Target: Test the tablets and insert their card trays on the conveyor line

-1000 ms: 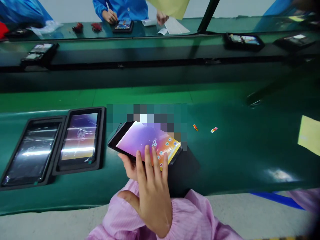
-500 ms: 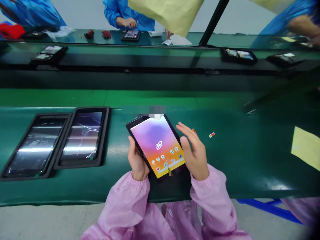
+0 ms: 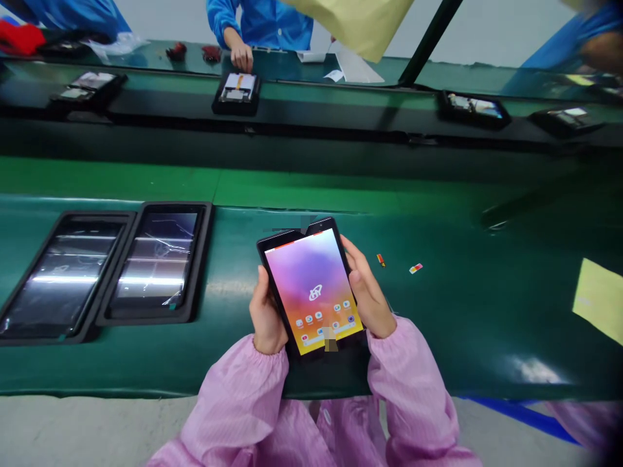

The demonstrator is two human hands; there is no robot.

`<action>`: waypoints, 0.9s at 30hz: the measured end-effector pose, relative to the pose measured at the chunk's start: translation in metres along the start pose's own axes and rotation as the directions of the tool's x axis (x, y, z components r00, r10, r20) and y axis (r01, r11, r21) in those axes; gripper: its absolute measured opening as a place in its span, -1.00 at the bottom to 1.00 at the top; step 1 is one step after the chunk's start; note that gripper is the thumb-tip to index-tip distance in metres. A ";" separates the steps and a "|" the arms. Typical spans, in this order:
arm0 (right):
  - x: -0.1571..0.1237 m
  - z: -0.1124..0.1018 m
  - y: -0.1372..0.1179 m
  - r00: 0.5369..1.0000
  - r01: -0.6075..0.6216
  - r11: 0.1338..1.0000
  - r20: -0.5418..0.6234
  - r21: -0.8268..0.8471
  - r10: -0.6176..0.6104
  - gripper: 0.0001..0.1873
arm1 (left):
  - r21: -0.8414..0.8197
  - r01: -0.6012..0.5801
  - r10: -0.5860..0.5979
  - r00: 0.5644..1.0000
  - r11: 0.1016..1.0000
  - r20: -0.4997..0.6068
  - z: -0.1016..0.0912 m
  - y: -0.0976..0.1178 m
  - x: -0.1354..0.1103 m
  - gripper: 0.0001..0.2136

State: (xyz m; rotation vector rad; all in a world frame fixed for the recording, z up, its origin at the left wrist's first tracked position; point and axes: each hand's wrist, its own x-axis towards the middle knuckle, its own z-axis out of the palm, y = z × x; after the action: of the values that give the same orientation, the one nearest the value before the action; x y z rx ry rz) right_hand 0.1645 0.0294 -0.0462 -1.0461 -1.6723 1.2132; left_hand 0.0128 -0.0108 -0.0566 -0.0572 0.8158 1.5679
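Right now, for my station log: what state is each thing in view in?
Tablet: screen lit, home screen showing, held in both hands.
Left hand: gripping tablet's left edge.
Right hand: gripping its right edge.
Tablets in black trays: screens unlit.
Yellow sheet: lying flat on green mat.

The left hand (image 3: 266,313) and right hand (image 3: 368,292) are held curled inward at lower centre of the frame, thumbs uppermost, with both forearms angled together in pink sleeves (image 3: 238,395).
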 end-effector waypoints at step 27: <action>0.000 -0.004 0.010 0.975 -0.217 0.947 0.012 0.235 0.221 -0.31 | 0.184 -0.030 0.055 0.990 0.983 -0.134 0.001 -0.009 0.000 -0.49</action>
State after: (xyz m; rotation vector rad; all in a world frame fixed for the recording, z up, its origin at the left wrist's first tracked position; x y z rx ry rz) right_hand 0.1698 0.0324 -0.0553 -1.1090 -1.3857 1.5032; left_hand 0.0208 -0.0112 -0.0600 -0.0163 1.0724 1.5355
